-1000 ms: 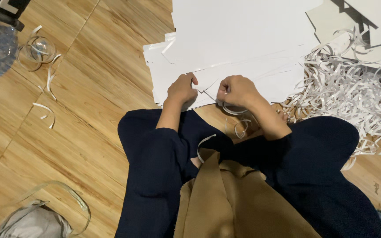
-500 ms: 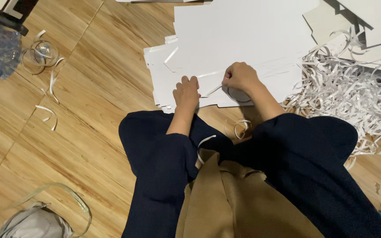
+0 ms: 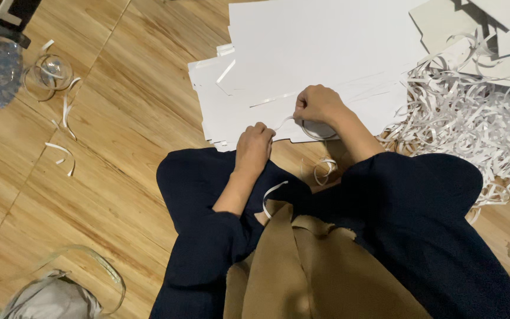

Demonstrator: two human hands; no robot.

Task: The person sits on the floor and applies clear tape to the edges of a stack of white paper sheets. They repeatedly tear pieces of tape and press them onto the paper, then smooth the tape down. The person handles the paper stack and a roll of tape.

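Observation:
I sit on a wooden floor with a stack of white flat cardboard sheets in front of my knees. My right hand is closed on a thin white strip that curls off the near edge of the sheets, with a roll of clear tape under the palm. My left hand rests in a fist on the near edge of the stack, pressing it down beside my dark trouser leg. Another white strip lies across my lap.
A big heap of white paper strips lies to the right. Loose strips and a clear tape ring lie on the floor at left. A grey bag sits at bottom left. Grey board pieces are at top right.
My right hand has moved up along the sheet edge and away from the left, drawing the thin strip out. My left hand stayed near the stack's near edge.

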